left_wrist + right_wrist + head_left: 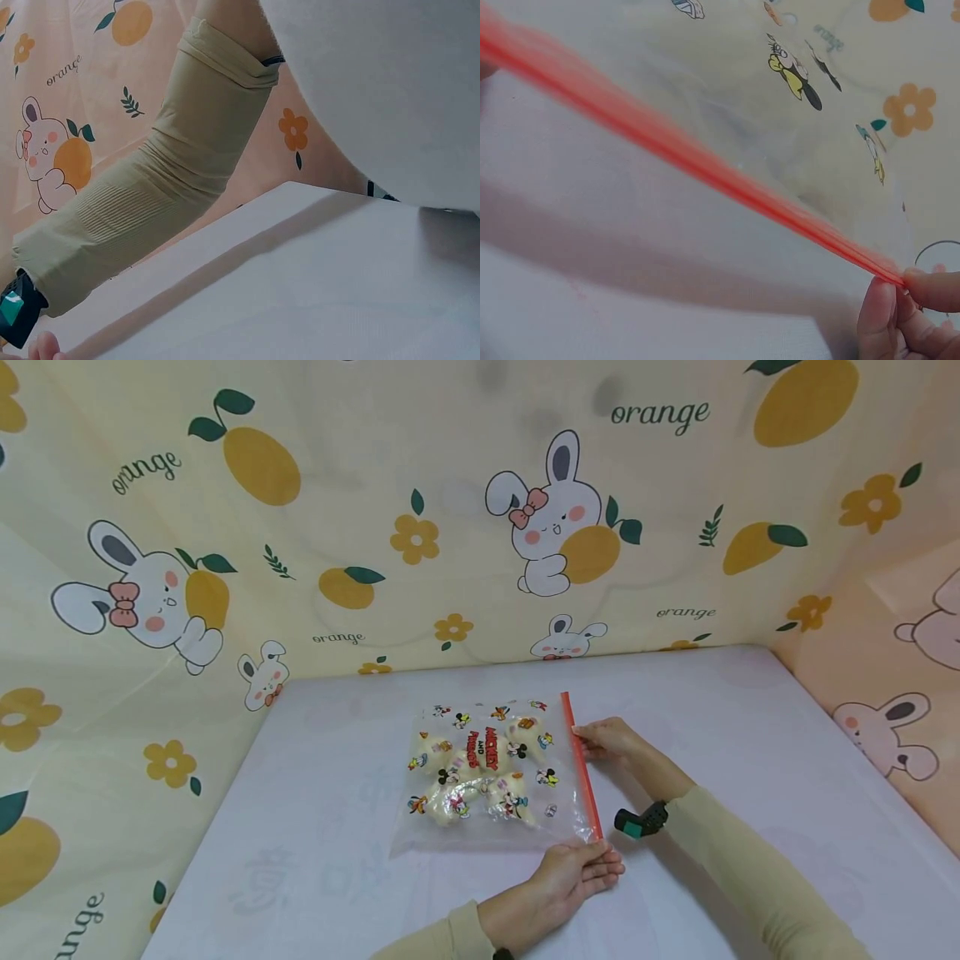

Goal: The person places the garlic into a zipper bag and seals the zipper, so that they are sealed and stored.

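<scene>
A clear zip bag (480, 843) printed with cartoon characters and red lettering lies across the middle of the table. Inside it are several pale, rounded pieces, their kind blurred by the plastic. Along its right edge runs a red zip strip (582, 768), stretched straight between both hands. My left hand (555, 889) pinches the strip's near end, thumb above and fingers below. At the far end, my right hand (611, 739) pinches the strip; in the right wrist view its thumb and fingertips meet on the red strip (727, 184). Only fingertips (46, 346) show in the left wrist view.
The white-covered table (315, 760) is bordered by a cream cloth backdrop (450, 460) printed with rabbits and oranges. A black device with a green patch (641, 820) sits at my right wrist, by the beige sleeve (750, 860).
</scene>
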Motion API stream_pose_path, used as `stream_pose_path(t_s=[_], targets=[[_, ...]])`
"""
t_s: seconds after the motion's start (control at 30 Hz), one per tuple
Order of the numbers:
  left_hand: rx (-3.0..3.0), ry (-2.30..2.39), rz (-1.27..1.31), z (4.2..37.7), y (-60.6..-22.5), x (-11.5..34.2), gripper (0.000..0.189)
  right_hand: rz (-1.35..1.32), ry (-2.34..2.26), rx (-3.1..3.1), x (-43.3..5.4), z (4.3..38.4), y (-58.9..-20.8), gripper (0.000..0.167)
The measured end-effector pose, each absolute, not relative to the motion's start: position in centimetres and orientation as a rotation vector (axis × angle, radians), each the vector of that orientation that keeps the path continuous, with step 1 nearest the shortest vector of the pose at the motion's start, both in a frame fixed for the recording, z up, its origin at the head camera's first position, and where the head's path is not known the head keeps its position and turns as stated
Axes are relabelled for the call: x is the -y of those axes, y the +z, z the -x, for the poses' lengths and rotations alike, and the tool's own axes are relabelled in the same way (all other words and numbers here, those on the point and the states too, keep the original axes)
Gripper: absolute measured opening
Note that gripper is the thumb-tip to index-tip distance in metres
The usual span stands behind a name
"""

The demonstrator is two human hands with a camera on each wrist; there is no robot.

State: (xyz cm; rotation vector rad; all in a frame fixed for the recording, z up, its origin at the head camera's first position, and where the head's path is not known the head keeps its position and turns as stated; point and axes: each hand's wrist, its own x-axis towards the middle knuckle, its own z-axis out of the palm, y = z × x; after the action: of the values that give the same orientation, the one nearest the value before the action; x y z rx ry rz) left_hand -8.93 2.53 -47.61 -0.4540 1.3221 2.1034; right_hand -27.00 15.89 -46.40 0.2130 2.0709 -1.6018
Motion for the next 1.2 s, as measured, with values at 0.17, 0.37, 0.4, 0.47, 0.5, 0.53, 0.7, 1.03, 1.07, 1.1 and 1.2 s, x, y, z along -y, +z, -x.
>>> stream_pose_path(t_s=[0.17, 0.37, 0.4, 0.47, 0.5, 0.53, 0.7, 1.03, 1.07, 1.1, 1.2], targets=[[-1.322, 2.093, 0.465, 9.0, -47.6, -2.5, 0.020, -0.244, -1.607, -2.067, -15.8, 27.3, -46.5, 0.041], [-1.322, 2.095, 0.465, 8.9, -47.5, -2.5, 0.019, -0.260, -1.613, -2.063, -15.8, 27.6, -46.6, 0.042], [-1.322, 2.097, 0.464, 8.8, -47.5, -2.5, 0.019, -0.259, -1.610, -2.063, -15.8, 27.6, -46.6, 0.042], [-1.321, 2.103, 0.457, 8.8, -47.5, -2.5, 0.019, -0.263, -1.607, -2.064, -15.7, 27.7, -46.5, 0.042], [-1.322, 2.105, 0.452, 8.8, -47.6, -2.5, 0.019, -0.264, -1.607, -2.063, -15.7, 27.7, -46.5, 0.042], [-1.323, 2.109, 0.446, 8.7, -47.6, -2.5, 0.019, -0.263, -1.609, -2.061, -15.7, 27.7, -46.5, 0.042], [-1.325, 2.124, 0.425, 8.7, -47.8, -2.5, 0.020, -0.271, -1.630, -2.058, -15.6, 27.7, -46.3, 0.041], [-1.324, 2.125, 0.423, 8.8, -47.9, -2.6, 0.019, -0.274, -1.628, -2.071, -15.5, 28.1, -46.3, 0.043], [-1.325, 2.124, 0.423, 8.8, -47.8, -2.5, 0.019, -0.278, -1.625, -2.071, -15.5, 28.2, -46.3, 0.043], [-1.325, 2.124, 0.423, 8.8, -47.8, -2.5, 0.019, -0.277, -1.622, -2.069, -15.5, 28.3, -46.3, 0.043], [-1.325, 2.124, 0.425, 8.8, -47.8, -2.5, 0.019, -0.277, -1.626, -2.064, -15.5, 28.4, -46.4, 0.044]])
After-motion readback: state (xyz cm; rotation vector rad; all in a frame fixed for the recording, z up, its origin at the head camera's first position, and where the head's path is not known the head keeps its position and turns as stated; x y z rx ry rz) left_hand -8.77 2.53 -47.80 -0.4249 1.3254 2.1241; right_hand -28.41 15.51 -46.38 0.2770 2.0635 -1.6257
